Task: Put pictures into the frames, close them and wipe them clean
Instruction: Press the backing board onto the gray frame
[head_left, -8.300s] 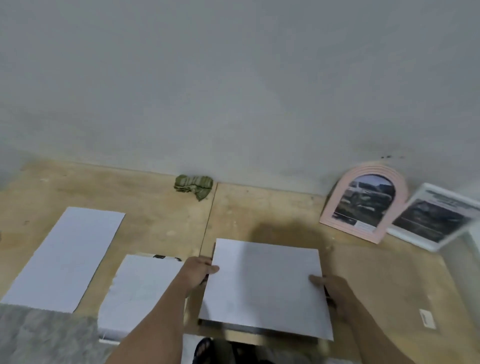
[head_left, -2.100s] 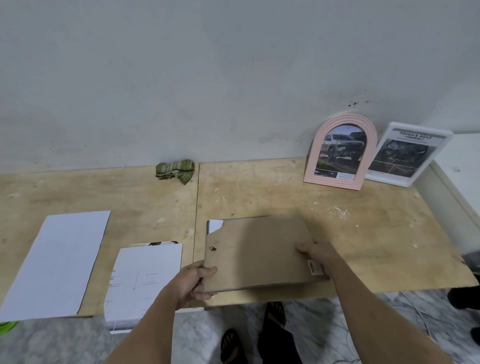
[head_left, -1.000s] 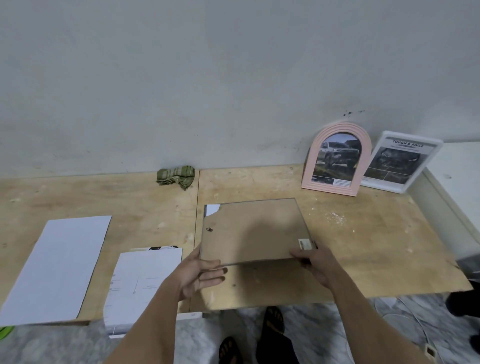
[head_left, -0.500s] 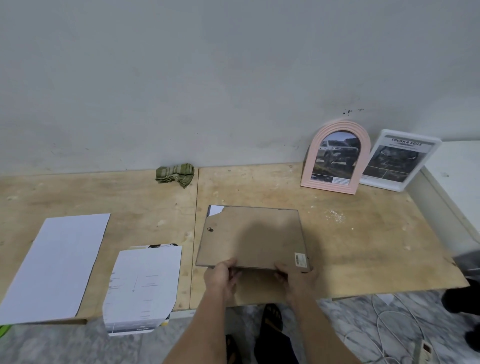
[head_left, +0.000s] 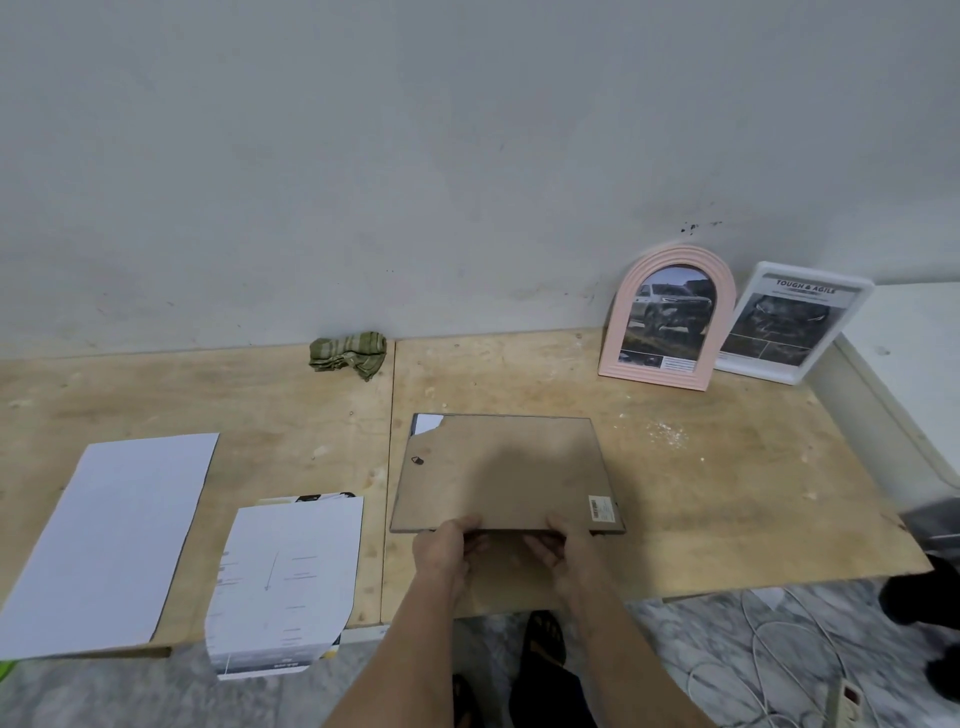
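Observation:
A picture frame (head_left: 506, 470) lies face down on the plywood table (head_left: 727, 493), its brown backing board up. A white corner of the picture shows through a broken corner at its far left. My left hand (head_left: 444, 548) and my right hand (head_left: 563, 540) grip the frame's near edge side by side, fingers curled at the edge. A green striped cloth (head_left: 349, 353) lies crumpled by the wall. A pink arched frame (head_left: 670, 317) and a white frame (head_left: 792, 322), both with car pictures, lean on the wall at the back right.
A large white sheet (head_left: 111, 535) lies at the left. A stack of printed pages (head_left: 285, 582) overhangs the table's front edge. Cables and a power strip (head_left: 847, 699) lie on the marble floor at the right. My feet are under the table.
A white picture was laid on the frame, then the brown backing board went over it. My hands moved from the frame's sides to its near edge, close together.

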